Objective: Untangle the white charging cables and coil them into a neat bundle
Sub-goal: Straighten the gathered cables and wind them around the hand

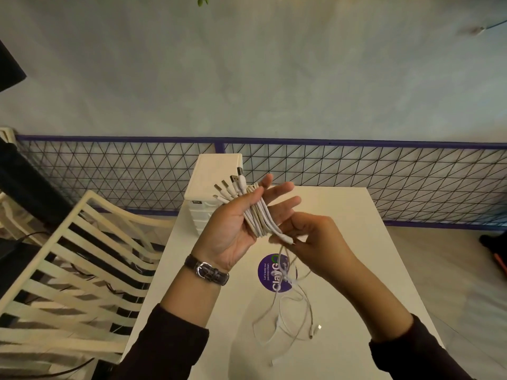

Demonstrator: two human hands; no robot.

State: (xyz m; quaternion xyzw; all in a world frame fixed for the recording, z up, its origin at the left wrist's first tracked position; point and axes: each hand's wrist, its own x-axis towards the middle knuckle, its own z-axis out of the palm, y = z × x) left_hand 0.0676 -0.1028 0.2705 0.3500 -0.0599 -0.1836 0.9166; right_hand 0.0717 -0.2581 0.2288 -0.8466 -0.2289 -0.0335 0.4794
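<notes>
— Sleeves (170, 344) dark on both forearms, raised over a white table (370, 242). Seen the left hand (233, 229)?

— Yes. Turned palm up, with a dark watch strap (208, 271) round the wrist. Fingers straight and a little spread, pointing away and to the right. Thumb tucked in at the plug end, clamping the cables (258, 215) against the palm.

— And the right hand (315, 237)?

— Just beside the left, back of the hand up. Thumb and forefinger pinching one thin cable end at the bundle's lower edge. Other fingers loosely curled, holding nothing visible.

— Look of the cables, nearest part first?

— White, a few yellowed. Closest in, thin tails sprawled in loose loops low over the table, with one small connector (318, 327) at the right of the loops. Higher up, the same tails hanging from the hands and crossing in a small tangle over a round purple sticker (270, 274). Then the gathered part: laid side by side in a flat band across the left palm, running from the right fingertips up to the thumb. Metal plugs (233, 185) fanned out past the thumb, up and to the left.

— Beyond the hands?

— White drawer box (216, 174) at the table's far left corner, straight behind the plugs. Cream slatted chair (129, 215) off to the left of the table. Farther back, wire-mesh railing (356, 174) in a purple frame, then a plain grey wall (247, 78).
</notes>
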